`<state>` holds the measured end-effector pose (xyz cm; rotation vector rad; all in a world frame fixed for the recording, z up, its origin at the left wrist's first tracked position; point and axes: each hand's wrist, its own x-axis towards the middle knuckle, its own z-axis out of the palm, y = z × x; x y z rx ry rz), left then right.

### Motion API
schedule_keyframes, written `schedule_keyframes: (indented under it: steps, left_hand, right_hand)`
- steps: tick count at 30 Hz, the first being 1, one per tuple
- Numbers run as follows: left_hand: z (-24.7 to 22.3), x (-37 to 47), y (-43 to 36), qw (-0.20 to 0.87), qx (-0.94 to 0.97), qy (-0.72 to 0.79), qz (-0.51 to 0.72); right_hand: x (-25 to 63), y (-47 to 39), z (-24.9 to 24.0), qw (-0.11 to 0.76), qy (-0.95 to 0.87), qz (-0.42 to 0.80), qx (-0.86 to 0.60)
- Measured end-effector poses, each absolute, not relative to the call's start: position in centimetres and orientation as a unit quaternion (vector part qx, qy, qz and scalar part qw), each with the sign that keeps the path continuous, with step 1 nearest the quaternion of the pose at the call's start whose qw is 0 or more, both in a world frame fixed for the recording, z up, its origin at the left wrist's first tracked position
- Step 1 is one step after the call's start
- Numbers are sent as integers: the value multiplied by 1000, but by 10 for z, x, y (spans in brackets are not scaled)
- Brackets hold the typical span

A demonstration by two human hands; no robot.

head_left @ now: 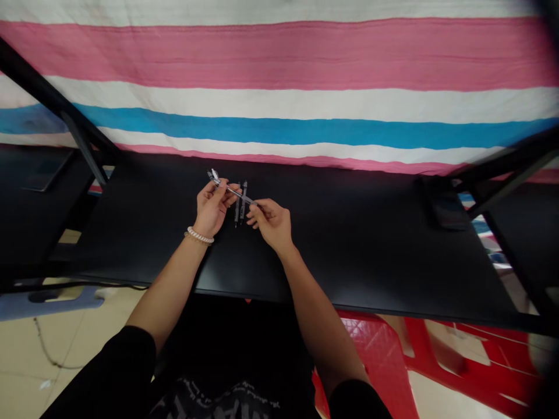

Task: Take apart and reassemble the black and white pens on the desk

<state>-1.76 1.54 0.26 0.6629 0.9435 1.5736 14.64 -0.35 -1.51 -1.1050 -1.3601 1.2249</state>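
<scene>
"Two pens (243,210) lie side by side on the table (349,233), at the person's (236,361) twelve o'clock. Others?"

"One third pen (236,193), all I can make out, held above them, slanting from ten o'clock to four. The left hand (212,206) pinches its upper part, the right hand (273,223) its lower end."

"Heavy?"

"Light and stiff, I'd guess; maybe slick. Best pinched near both ends."

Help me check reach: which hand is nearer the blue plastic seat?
Left. The left hand is beyond and right of the blue plastic seat; the right hand is farther right.
</scene>
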Motion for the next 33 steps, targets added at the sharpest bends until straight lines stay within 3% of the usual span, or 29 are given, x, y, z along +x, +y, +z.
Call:
schedule_keyframes:
  steps: [13, 19, 23, 33]
  left_hand:
    - [7, -16, 14, 564, 278, 395, 670]
    - [10, -20, 13, 584, 283, 402, 646]
    - [21, -24, 13, 636, 244, 360, 637]
    - [32, -43, 5, 699, 112, 314, 633]
  right_hand:
    - [147, -5, -13, 482, -589, 460, -457]
    - [148, -6, -7, 412, -614, 510, -440]
    - [149, -5, -6, 411, -620, 521, -420]
    - [152, -4, -14, 430, -649, 416, -470]
